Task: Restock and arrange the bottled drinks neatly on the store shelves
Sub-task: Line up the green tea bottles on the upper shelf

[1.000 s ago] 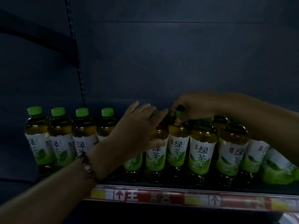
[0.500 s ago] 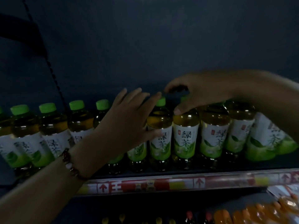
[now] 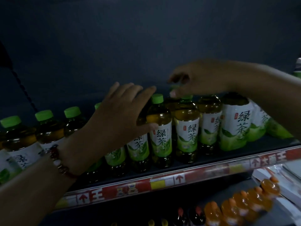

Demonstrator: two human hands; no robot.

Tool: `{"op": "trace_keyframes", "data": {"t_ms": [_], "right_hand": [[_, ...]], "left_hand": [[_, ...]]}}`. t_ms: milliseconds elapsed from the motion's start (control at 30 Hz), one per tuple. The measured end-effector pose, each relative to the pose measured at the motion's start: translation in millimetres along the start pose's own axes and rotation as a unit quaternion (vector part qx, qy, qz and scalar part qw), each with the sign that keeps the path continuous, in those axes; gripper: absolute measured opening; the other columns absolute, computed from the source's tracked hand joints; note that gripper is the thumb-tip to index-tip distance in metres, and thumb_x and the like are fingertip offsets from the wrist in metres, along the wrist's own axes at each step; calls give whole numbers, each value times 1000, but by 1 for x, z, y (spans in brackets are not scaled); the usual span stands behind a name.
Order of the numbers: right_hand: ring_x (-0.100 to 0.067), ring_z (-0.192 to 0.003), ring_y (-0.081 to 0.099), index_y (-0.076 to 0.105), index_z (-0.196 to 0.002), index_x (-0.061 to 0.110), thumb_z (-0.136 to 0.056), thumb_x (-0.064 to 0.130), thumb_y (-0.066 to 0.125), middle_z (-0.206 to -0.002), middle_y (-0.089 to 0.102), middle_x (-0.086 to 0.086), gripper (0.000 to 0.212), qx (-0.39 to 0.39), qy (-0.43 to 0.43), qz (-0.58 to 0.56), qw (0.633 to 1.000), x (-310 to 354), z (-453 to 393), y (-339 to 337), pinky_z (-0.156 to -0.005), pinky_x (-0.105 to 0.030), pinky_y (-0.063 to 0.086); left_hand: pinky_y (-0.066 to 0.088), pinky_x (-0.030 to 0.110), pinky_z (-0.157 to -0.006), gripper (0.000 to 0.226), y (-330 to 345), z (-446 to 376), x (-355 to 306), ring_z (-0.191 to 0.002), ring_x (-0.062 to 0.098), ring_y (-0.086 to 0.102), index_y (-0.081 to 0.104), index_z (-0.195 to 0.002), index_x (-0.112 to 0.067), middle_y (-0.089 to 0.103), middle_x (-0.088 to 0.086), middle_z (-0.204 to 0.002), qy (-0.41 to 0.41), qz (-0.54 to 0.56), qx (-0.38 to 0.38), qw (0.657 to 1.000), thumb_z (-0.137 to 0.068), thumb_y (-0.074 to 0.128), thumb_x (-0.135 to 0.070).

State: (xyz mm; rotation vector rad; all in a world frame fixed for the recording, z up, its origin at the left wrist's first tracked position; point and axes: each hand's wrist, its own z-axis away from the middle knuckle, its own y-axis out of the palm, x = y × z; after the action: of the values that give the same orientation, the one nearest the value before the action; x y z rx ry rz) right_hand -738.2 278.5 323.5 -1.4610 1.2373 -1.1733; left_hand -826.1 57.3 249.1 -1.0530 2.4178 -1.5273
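A row of green tea bottles with green caps and white-green labels stands on a dark shelf. My left hand reaches in from the lower left, wearing a bead bracelet. Its fingers are straight and lie against the bottles' shoulders, with the thumb touching one front bottle. My right hand comes in from the right, above the row. Its thumb and fingers pinch the green cap of a tea bottle standing just behind the front row. More tea bottles stand under my right forearm.
A red and white price strip runs along the shelf's front edge. Orange drink bottles and dark bottles with red caps fill the shelf below. A white box sits at the lower right. The shelf's dark back wall rises behind the bottles.
The view has tilted and swung right, showing more of the lower shelf. My right hand has gone from spread over the caps to pinching one cap. My left hand stays against the bottles.
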Motion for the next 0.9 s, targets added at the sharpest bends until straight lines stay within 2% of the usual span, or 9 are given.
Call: {"op": "trace_keyframes", "data": {"t_ms": [67,100,167,233,367,467,533,700,900], "right_hand": [[-7,-101,53,50,-136,29,-86,49,63,-129,57,7,55,67,23,3,998,-8,3,3,-81,-26,42],[-4,-95,55,52,-134,30,-85,47,65,-123,59,9,53,81,21,-9,996,-11,5,6,-78,-24,45],[8,-82,50,56,-129,34,-85,42,68,-102,57,22,46,64,6,-23,998,-19,7,12,-66,-18,40],[11,-78,48,59,-126,36,-86,38,68,-90,52,29,41,36,1,-42,998,-27,7,14,-62,-15,35],[12,-80,54,59,-126,36,-87,36,67,-94,58,28,39,24,-9,-77,997,-34,8,20,-65,-12,38],[6,-95,57,59,-126,38,-86,36,69,-109,61,23,41,8,-5,-107,994,-35,8,27,-74,-13,40],[12,-92,55,61,-124,39,-85,35,70,-102,61,27,40,-10,2,-129,992,-34,8,32,-73,-11,39],[17,-78,51,61,-123,36,-86,33,70,-85,55,33,38,-34,21,-117,992,-24,10,35,-69,-10,36],[11,-83,53,59,-129,31,-88,25,69,-105,59,19,42,-44,70,-131,988,-10,16,35,-70,-5,40]], "left_hand": [[14,49,-119,93,1,-14,-9,-140,26,35,23,-154,-27,50,1,-143,10,-1,8,1000,-79,37,-81],[12,48,-120,94,1,-19,-12,-141,24,33,22,-154,-28,51,0,-142,10,4,15,1000,-79,39,-81],[7,42,-121,93,5,-23,-16,-143,19,30,20,-155,-30,49,-1,-145,-2,33,40,999,-80,49,-77],[8,35,-121,93,6,-22,-19,-140,15,33,19,-154,-32,47,-4,-147,-14,71,48,996,-80,55,-73],[18,29,-114,92,11,-19,-19,-133,13,41,22,-153,-34,51,-6,-143,-17,94,29,995,-79,59,-72],[28,30,-104,92,12,-19,-21,-127,17,44,24,-154,-34,55,-3,-137,-28,97,20,995,-78,62,-70],[31,32,-99,93,11,-17,-22,-127,20,43,24,-154,-35,55,-2,-136,-36,104,18,994,-78,64,-69],[30,34,-103,92,9,-15,-23,-129,22,42,23,-155,-32,55,-1,-137,-33,127,17,991,-80,64,-65],[33,35,-100,93,16,-15,-19,-121,23,50,29,-154,-26,64,2,-124,-1,122,-16,992,-79,65,-67]]}}
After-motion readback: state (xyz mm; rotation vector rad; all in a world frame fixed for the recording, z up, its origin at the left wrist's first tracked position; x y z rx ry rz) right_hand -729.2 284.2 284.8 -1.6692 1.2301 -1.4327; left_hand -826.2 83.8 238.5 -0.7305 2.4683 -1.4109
